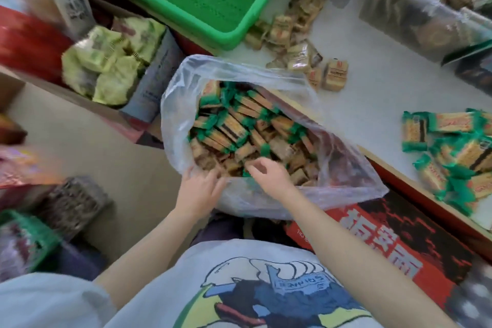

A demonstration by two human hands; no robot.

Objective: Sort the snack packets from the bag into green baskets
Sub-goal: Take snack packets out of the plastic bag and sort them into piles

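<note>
In clear bag (186, 93), orange snack packets (234, 125), green crimped ends, heaped

both bare forearms reach forward from the bottom of the view and converge. the left hand (198, 189) lies palm down, its fingers fairly straight and spread (the tips are blurred). the right hand (269, 174) sits just beside it, slightly ahead, wrist bent, fingers loosely curled downward; a grip cannot be made out.
</note>
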